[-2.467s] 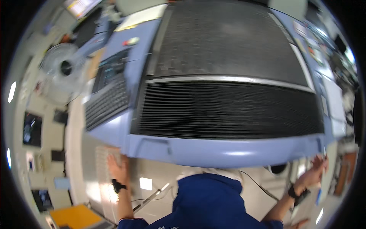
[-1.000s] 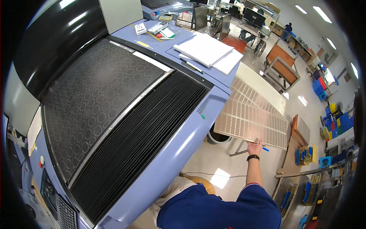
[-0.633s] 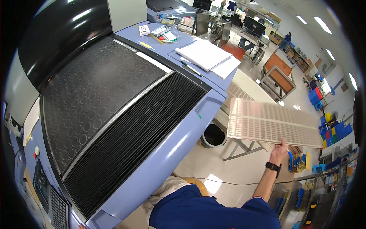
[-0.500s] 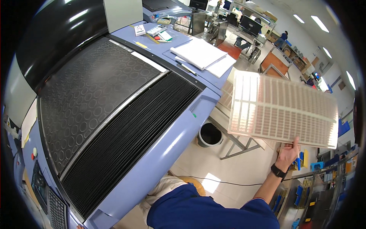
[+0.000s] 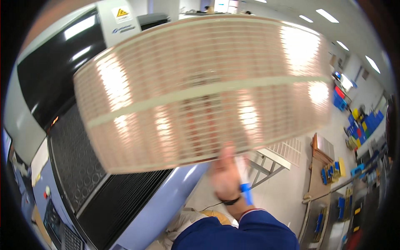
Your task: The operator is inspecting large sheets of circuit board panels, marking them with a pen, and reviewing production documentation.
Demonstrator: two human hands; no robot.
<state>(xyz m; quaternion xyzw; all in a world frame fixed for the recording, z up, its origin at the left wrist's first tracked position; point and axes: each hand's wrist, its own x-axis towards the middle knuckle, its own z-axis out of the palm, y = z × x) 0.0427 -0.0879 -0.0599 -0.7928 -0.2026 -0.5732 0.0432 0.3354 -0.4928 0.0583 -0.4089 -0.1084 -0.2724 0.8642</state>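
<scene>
A large thin circuit board panel [image 5: 266, 112], pale with a copper-coloured grid and a light strip along its middle, is held up in front of me. My right hand [image 5: 226, 177] grips it at the lower edge, thumb on the near face; the fingers behind are mostly hidden. Motion smears the hand and the panel. A blue-and-white slim object [image 5: 245, 189] shows beside the palm, too blurred to name. The panel covers much of the machine bed [image 5: 79, 154], which has a black surface marked with circles. My left hand is not in view.
Black ribbed bellows [image 5: 121, 200] and a blue-lilac machine front edge [image 5: 166, 200] lie below the panel. A keyboard [image 5: 71, 239] is at the lower left. To the right are a stand [image 5: 273, 160], stacked brown boards [image 5: 323, 148] and a rack with blue holders [image 5: 341, 208].
My right hand has carried the panel leftward from the right side to in front of the machine. My view has turned, and the papers on the machine are now hidden.
</scene>
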